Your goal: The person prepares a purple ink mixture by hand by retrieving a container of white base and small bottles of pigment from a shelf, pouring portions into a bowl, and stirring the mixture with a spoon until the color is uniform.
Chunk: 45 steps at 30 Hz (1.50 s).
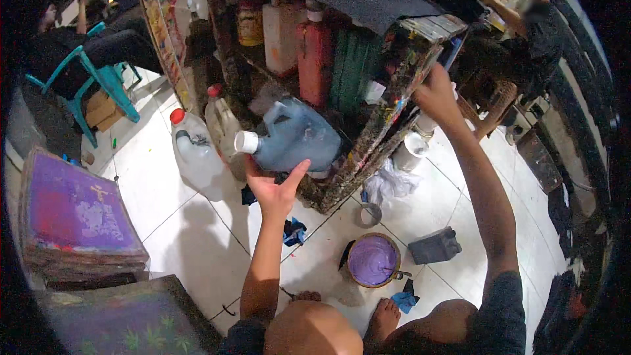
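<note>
Purple-stained printing screens (82, 207) lie stacked at far left; a clear jug with a red cap (197, 161) stands on the tiles to their right. Next, the left hand (273, 190) meets the lower side of a blue-grey plastic jug (302, 135), thumb and forefinger spread wide; the jug tilts at the front of a paint-crusted shelf unit (378, 135), white cap leftward. Beyond sits a bowl of purple paint (373, 260). The right hand (437, 95) touches the unit's right edge, fingertips hidden, so I cannot tell their grip.
</note>
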### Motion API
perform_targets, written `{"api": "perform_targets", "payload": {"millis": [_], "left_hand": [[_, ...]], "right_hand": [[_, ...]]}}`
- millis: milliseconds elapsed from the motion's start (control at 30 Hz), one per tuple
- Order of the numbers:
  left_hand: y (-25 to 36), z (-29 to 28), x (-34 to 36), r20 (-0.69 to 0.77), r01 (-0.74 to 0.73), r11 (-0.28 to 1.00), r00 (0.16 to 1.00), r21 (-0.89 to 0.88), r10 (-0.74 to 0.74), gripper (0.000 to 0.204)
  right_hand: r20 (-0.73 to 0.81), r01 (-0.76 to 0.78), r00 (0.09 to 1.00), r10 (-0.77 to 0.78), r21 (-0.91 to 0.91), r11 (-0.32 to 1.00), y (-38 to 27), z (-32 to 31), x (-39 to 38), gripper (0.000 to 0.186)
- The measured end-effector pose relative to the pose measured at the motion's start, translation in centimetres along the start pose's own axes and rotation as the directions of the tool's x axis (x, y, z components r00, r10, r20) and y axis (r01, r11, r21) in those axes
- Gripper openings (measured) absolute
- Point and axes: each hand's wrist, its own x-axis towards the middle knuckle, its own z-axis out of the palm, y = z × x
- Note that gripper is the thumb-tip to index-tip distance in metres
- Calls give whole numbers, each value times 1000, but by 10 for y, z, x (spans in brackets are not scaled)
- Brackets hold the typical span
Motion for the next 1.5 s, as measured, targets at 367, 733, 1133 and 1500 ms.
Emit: {"api": "perform_targets", "payload": {"millis": [367, 733, 1133, 1500], "left_hand": [[11, -6, -12, -80, -27, 993, 996, 113, 36, 82], [28, 7, -2, -49, -86, 969, 994, 232, 100, 71], [32, 27, 18, -40, -107, 954, 992, 279, 123, 70], [39, 35, 31, 10, -184, 962, 982, 202, 186, 62]], "right_hand": [[79, -24, 997, -1, 315, 949, 88, 70, 75, 73], [-117, -175, 971, 206, 233, 957, 1, -29, -54, 99], [-121, -35, 989, 85, 366, 930, -5, -46, -78, 97], [-125, -152, 977, 171, 151, 977, 23, -21, -10, 95]]}}
